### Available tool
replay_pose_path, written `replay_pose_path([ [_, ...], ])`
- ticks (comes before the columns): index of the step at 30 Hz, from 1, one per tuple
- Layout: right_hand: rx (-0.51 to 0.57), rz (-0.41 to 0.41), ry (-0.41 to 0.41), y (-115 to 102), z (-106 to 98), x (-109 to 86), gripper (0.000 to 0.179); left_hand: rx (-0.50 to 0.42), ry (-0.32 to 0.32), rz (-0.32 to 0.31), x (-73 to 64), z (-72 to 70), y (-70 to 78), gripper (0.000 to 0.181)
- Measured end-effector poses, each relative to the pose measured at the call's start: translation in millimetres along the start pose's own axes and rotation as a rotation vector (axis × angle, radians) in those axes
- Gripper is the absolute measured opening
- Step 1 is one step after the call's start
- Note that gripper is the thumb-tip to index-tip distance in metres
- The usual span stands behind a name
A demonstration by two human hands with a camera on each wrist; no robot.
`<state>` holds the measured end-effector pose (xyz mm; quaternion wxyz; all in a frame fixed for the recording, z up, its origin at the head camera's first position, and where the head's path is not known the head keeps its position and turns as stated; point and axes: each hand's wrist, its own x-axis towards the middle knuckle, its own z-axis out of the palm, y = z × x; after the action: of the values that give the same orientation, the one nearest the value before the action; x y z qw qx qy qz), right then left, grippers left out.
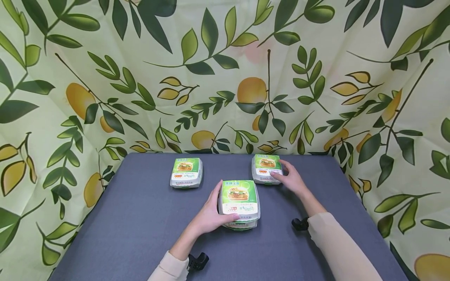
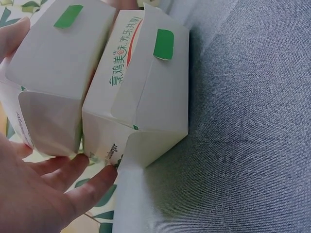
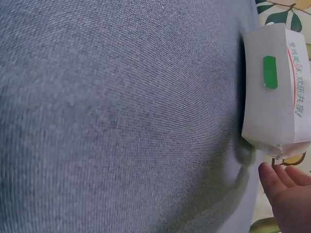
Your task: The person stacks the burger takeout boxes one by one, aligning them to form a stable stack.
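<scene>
Two burger boxes stand stacked at the middle of the table, the upper burger box [image 1: 239,199] almost covering the lower burger box [image 1: 242,225]. My left hand [image 1: 212,214] holds the stack from its left side, thumb across the front of the upper box. In the left wrist view, fingers [image 2: 95,187] reach along the side of both boxes. At the back right is another burger box [image 1: 264,168]. My right hand [image 1: 291,177] is at its right side, thumb over the front corner; in the right wrist view the fingers [image 3: 274,182] are fairly straight beside its end.
A further burger box [image 1: 186,171] sits at the back left of the grey cloth-covered table [image 1: 140,234]. Behind and beside the table hangs a leaf-and-fruit patterned curtain [image 1: 218,113]. Black wrist cameras [image 1: 199,261] are worn on both wrists.
</scene>
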<state>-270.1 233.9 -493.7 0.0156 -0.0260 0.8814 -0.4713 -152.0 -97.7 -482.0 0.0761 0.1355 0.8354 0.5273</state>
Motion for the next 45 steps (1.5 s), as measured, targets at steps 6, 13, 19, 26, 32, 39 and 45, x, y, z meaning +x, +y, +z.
replay_pose_path([
  [6,0.027,-0.014,-0.013,3,7,4.1,0.084,-0.001,-0.001,-0.001,0.3,-0.3,0.2,0.123],
  [13,0.052,-0.017,-0.013,4,11,3.8,0.086,0.003,-0.001,-0.004,-0.3,-0.1,0.5,0.122],
  [19,0.059,-0.016,-0.005,4,11,2.9,0.085,-0.002,0.0,-0.001,0.2,0.2,-0.5,0.122],
  [26,0.062,-0.012,-0.005,5,11,-0.3,0.085,-0.005,-0.001,-0.001,0.4,0.6,-1.0,0.122],
  [32,0.046,0.008,-0.008,4,10,-5.7,0.086,-0.01,-0.004,-0.006,0.3,-0.4,-0.1,0.122],
  [39,0.054,0.014,0.001,5,11,-11.9,0.087,-0.017,0.0,-0.008,0.6,-1.0,0.4,0.122],
  [45,0.048,0.005,0.007,3,12,-18.4,0.084,-0.015,-0.005,-0.013,0.9,-0.2,-0.1,0.122],
])
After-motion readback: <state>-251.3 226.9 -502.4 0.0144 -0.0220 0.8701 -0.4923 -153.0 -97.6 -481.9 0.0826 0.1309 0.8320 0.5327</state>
